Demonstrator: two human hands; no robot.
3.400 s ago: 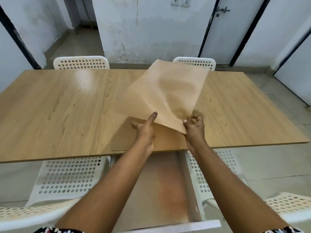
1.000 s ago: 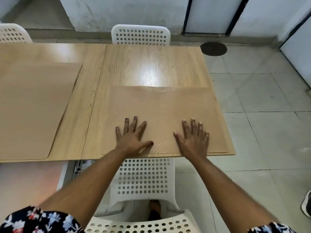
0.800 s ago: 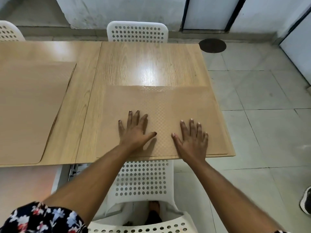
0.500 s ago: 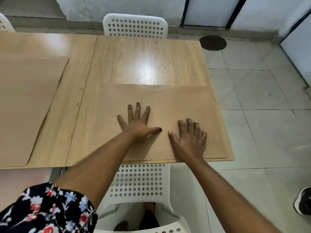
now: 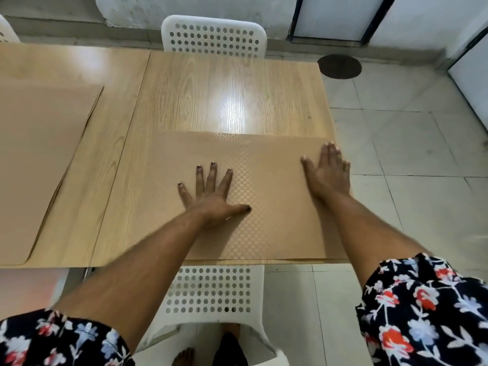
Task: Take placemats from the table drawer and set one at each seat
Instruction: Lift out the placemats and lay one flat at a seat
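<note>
Fingers (image 5: 206, 178) of the left hand (image 5: 211, 199) lay straight and spread, pressed flat on the placemat (image 5: 264, 196), thumb stretched out to the right; they grasped nothing. The right hand (image 5: 327, 173) also lay released and flat, fingers straight and close together, resting on the placemat's right side near its far corner, right by the worktop's (image 5: 232, 101) right edge. The textured tan placemat lay flat on the right section of the wooden worktop, its near edge along the worktop's near edge, in front of a white perforated chair (image 5: 211, 291) tucked below. Its right edge ran just beside the worktop's right edge. A second placemat (image 5: 39, 159) lay flat on the left section of the worktop, well apart from the first, with what looked like more sheets stacked beneath it. Another white perforated chair (image 5: 214, 35) stood at the far side of the worktop, opposite the near one. Floral sleeves (image 5: 422, 307) showed at both lower corners. A dark round drain cover (image 5: 339, 66) sat in the tiled floor beyond the worktop's far right corner.
</note>
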